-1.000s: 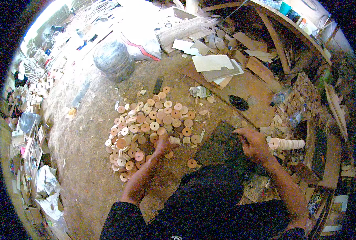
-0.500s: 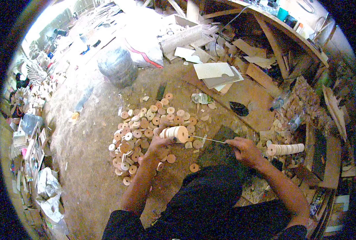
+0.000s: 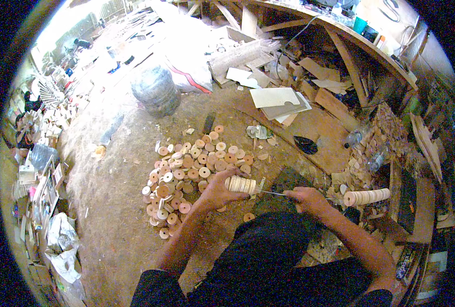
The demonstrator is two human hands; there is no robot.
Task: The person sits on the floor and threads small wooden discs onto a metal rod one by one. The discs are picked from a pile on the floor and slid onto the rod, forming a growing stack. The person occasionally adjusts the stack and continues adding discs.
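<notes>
My left hand [image 3: 215, 191] is closed around a short stack of round wooden discs [image 3: 242, 185], held level over the floor. A thin metal rod [image 3: 272, 193] runs from the stack's right end to my right hand [image 3: 309, 201], which grips it. Beyond that fist a short length of rod shows, leading toward a second row of discs [image 3: 366, 197] that seems strung on it. Left of and beyond my left hand lies a heap of loose wooden discs [image 3: 188, 161], each with a centre hole. Whether the rod enters the held stack is hard to make out.
A wrapped grey bundle [image 3: 156, 91] stands on the dirt floor past the heap. Pale board sheets [image 3: 276, 100] lie under a workbench [image 3: 360, 38] at the far right. Wood scraps and shavings [image 3: 386, 128] crowd the right side. A white plastic bag [image 3: 63, 243] lies at left.
The held stack has moved right and turned so its side rather than its end face shows. The gap between it and my right hand is smaller.
</notes>
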